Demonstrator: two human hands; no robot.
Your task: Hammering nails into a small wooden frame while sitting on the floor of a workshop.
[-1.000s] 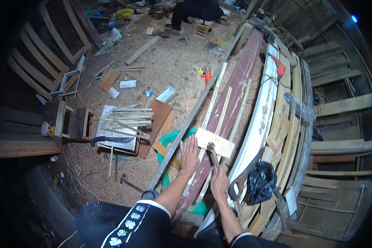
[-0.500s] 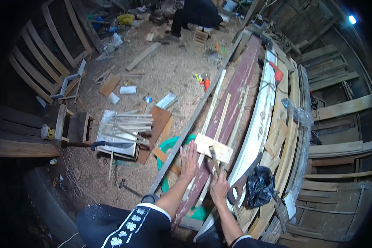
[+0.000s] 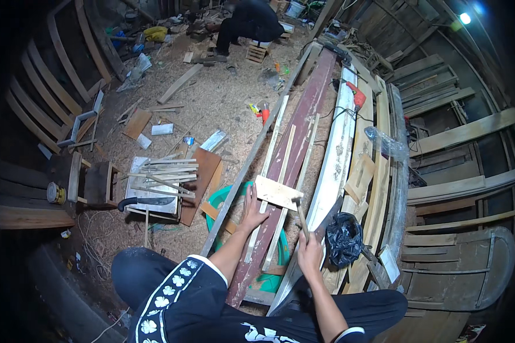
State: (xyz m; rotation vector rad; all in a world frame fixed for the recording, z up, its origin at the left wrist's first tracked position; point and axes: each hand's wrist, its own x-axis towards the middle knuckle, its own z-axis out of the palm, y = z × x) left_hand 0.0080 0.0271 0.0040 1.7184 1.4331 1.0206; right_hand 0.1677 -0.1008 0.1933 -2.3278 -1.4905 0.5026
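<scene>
My left hand [image 3: 253, 214] is open, fingers stretched along the left end of a short pale board [image 3: 274, 192] and thumb spread below it. This board lies crosswise over thin wooden strips [image 3: 309, 154] on a long maroon plank [image 3: 292, 157]. My right hand [image 3: 310, 251] is closed round the wooden handle of a hammer [image 3: 302, 217]. The hammer's head is at the board's right end; whether it touches is hard to tell. A green basin [image 3: 214, 200] shows under the planks.
On my right are a long white plank [image 3: 333, 154], a black plastic bag [image 3: 344, 240] and a red power tool [image 3: 357, 94]. Cut strips [image 3: 166, 171] and a machete [image 3: 149, 201] lie on a stack at left. Beyond, a person [image 3: 249, 26] crouches on the shaving-strewn floor.
The hammer has gone from over the board's middle to its right end. My left hand's fingers have drawn closer together beside the board. The whole view has shifted a little.
</scene>
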